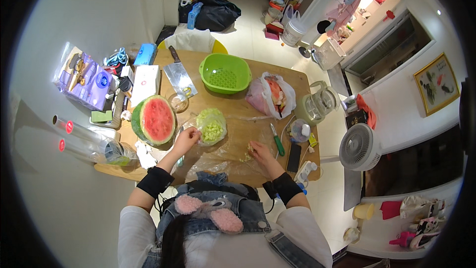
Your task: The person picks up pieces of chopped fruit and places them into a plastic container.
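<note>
My left hand [188, 140] pinches the near left rim of a clear plastic bag [224, 123]. Diced pale green pieces [212, 129], seemingly a vegetable or melon, fill the bag, which stands on the wooden table [238, 108]. To the right, my right hand [261, 153] is low over the tabletop with its fingers drawn together around some small pale pieces [250, 148]. More crumbs [244, 159] lie just below those fingers. Thin clear plastic film [223, 160] covers the table between both hands. A cut watermelon half [158, 121] rests left of the bag, red face up.
Beyond the bag are a cleaver [180, 78], a green plastic basket [225, 74] and a white bag of scraps [273, 95]. A green-handled peeler [277, 140], a dark phone [293, 157], a glass pitcher [319, 102] and a power strip [305, 171] line the right side.
</note>
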`<act>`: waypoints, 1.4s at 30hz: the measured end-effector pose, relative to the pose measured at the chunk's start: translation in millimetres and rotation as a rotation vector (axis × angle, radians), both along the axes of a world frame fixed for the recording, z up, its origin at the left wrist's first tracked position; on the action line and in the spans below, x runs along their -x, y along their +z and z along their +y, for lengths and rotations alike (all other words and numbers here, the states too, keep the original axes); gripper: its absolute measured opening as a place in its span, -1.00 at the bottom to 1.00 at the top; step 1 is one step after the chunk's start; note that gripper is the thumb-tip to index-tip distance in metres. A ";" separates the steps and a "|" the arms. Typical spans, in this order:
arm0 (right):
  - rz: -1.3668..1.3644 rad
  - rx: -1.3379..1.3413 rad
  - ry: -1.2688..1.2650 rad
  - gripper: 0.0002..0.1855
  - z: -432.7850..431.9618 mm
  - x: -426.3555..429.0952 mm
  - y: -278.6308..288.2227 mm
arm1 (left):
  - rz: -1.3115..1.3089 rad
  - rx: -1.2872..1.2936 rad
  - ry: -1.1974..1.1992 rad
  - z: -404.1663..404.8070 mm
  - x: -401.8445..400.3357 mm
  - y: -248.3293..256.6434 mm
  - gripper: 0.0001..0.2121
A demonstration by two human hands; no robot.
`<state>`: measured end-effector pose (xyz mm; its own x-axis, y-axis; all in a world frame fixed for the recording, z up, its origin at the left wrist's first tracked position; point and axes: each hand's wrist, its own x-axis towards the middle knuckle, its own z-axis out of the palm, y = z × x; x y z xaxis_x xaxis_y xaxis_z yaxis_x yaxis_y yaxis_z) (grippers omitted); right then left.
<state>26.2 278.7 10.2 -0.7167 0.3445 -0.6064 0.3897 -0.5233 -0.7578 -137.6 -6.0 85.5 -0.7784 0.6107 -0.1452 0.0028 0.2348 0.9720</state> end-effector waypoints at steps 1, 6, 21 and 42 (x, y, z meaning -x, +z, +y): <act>0.004 0.002 0.012 -0.70 -7.0 15.2 14.9 | 0.004 0.002 0.012 -1.5 0.4 -0.3 -0.81; 0.125 -0.202 0.460 -0.64 -66.5 87.8 102.9 | 0.032 0.024 0.015 1.1 2.0 0.9 -0.82; 0.302 -0.859 0.448 -0.71 -82.3 80.1 97.6 | 0.008 -0.049 0.084 -6.4 7.3 -12.4 -0.82; -0.021 -1.060 0.506 -0.60 -44.0 -32.7 -9.1 | -0.030 -0.041 0.070 -12.6 9.1 -26.7 -0.84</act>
